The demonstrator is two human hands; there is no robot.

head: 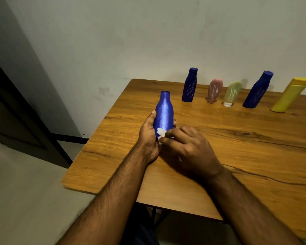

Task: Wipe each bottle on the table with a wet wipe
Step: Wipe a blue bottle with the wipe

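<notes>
Left hand [149, 137], fingers wrapped around the upright blue bottle [163, 114] above the tabletop [237, 138]; right hand [189, 149], palm down beside it, pinching a white wipe [160, 133] against the bottle's base.

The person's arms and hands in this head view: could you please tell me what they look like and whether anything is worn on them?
Both forearms are bare to the bottom edge of the picture, with no sleeves in sight, and they show dark hair. The left hand and the right hand wear no gloves. No watch, bracelet or ring shows on the sides that face the camera.
</notes>
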